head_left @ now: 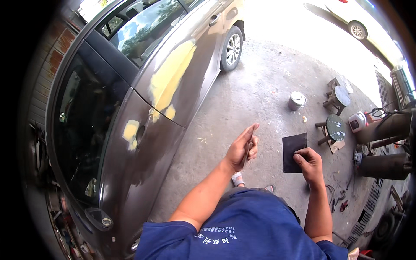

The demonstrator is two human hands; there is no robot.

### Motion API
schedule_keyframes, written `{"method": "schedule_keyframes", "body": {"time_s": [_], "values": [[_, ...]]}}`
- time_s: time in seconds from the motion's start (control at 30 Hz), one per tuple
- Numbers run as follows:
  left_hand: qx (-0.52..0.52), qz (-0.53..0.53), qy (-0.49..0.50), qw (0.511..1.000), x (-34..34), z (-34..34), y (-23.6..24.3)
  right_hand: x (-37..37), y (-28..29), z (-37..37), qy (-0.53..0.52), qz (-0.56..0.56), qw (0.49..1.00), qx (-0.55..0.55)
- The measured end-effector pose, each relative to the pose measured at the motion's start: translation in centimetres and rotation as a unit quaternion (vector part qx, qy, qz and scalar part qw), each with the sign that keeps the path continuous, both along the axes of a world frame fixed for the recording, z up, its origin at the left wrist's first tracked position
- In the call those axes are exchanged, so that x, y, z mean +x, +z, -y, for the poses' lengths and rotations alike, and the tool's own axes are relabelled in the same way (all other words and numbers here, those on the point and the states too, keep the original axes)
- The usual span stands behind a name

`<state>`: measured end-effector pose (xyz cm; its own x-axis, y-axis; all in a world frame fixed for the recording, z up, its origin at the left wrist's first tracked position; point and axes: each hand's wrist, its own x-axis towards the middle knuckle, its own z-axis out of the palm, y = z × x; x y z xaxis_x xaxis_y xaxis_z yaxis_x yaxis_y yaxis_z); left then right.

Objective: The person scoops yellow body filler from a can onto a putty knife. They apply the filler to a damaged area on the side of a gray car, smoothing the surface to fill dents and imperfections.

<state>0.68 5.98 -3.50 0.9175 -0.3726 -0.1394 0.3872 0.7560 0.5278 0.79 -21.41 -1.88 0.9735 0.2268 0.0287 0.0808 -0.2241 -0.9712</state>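
Pinching a dark sheet (294,146) at its right side: right hand (310,164), grip closed. Left hand (237,152): grip closed on thin flat piece (248,149) (edge-on, kind unclear).

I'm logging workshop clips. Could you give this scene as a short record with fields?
Left hand: holds a thin piece, nearly edge-on, material unclear
Right hand: holds a dark rectangular sheet
Car: brown, at left, bearing yellow patches
Floor: grey, with a metal can and round-topped stools toward the right
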Motion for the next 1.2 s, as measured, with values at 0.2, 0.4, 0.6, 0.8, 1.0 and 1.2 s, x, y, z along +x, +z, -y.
{"method": "schedule_keyframes", "body": {"time_s": [0.2,0.4,0.6,0.8,1.0,1.2], "values": [[-0.067,-0.086,0.028,0.994,0.8,1.3,-1.1,-1.0,-1.5,-0.8,0.080,-0.134,0.981,0.118],[-0.059,-0.073,0.026,0.995,1.4,2.9,-1.9,-3.1,1.3,-5.2,0.160,-0.115,0.965,0.170],[-0.021,-0.074,0.009,0.997,2.1,4.5,-1.0,-3.4,2.0,-6.3,0.197,-0.161,0.963,0.087],[0.146,-0.135,0.046,0.979,1.0,5.2,1.8,3.2,3.4,-5.0,0.009,-0.219,0.940,0.262],[0.389,0.047,0.224,0.893,1.2,4.4,1.7,-2.6,1.8,-3.0,0.145,-0.194,0.946,0.217],[0.609,0.261,0.187,0.725,0.2,4.7,1.7,4.2,3.0,-2.2,-0.005,-0.238,0.913,0.330]]}}
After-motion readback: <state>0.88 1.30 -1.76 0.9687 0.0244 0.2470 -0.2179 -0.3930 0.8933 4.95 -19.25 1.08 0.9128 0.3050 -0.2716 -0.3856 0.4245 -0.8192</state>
